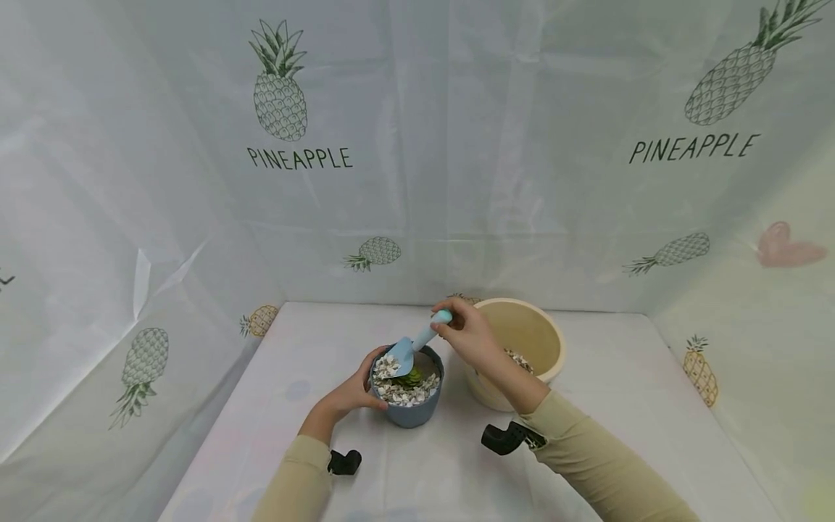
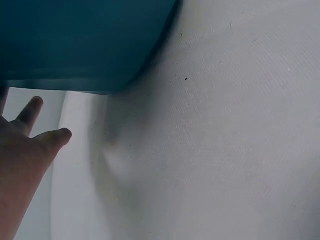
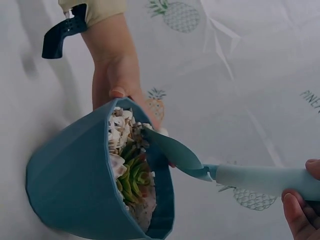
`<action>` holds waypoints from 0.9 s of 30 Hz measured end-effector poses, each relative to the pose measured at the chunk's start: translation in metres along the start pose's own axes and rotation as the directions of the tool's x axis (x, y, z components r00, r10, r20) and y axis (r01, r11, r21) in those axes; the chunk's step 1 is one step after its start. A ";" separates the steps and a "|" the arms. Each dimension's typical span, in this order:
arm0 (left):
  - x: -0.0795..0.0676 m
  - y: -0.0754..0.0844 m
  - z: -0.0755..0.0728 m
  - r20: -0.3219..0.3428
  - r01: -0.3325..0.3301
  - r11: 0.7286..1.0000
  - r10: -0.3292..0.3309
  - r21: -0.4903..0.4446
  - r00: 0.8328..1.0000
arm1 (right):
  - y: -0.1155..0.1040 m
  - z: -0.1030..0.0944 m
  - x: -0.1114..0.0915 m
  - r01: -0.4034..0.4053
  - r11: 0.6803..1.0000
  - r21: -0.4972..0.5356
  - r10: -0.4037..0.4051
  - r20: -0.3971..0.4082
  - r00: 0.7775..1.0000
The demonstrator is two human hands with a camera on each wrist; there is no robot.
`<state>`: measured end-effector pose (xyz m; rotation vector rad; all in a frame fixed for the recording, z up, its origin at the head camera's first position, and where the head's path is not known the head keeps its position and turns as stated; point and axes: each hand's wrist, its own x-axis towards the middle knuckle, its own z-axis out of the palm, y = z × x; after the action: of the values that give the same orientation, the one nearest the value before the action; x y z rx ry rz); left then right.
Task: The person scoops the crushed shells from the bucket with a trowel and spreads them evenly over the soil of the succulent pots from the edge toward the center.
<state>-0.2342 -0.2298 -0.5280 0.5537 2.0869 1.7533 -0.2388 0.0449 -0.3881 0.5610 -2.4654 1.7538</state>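
Observation:
A blue-grey flowerpot (image 1: 411,415) holds a green succulent (image 3: 132,177) among white pebbles (image 1: 401,395). My left hand (image 1: 352,388) grips the pot's left side, with the thumb at the front and the fingers toward the back rim. In the left wrist view, the pot fills the top left, next to that hand (image 2: 22,155). My right hand (image 1: 470,333) pinches the end of a light blue trowel (image 1: 404,355) handle above the pot. The trowel's blade slants down over the pebbles at the pot's left side, beside the succulent.
A larger cream pot (image 1: 554,337) with pebbles (image 1: 518,360) at its bottom stands to the right, partly behind my right forearm. The white-covered table (image 1: 620,406) meets a pineapple-printed sheet (image 1: 457,217) at the back. Black wrist mounts (image 1: 502,438) stick out from both sleeves.

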 end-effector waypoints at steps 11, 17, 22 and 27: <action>-0.001 -0.002 0.012 -0.093 0.019 1.000 -0.019 -0.005 0.995 | -0.002 -0.004 0.003 0.067 0.998 -0.014 -0.067 -0.004 0.998; -0.003 -0.006 0.022 -0.164 0.040 0.999 -0.040 -0.007 0.986 | -0.003 -0.004 0.003 0.055 0.998 -0.030 -0.055 -0.003 0.998; -0.005 -0.005 0.032 -0.222 0.047 0.999 -0.049 -0.014 0.974 | -0.005 -0.007 0.001 0.088 0.994 -0.062 -0.088 0.008 0.996; -0.007 -0.002 0.042 -0.280 0.064 0.998 -0.067 -0.022 0.958 | -0.006 -0.011 0.000 0.131 0.986 -0.103 -0.128 0.030 0.991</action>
<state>-0.2072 -0.1985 -0.5367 0.2382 2.2483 1.8984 -0.2389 0.0532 -0.3786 0.7183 -2.4571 1.5700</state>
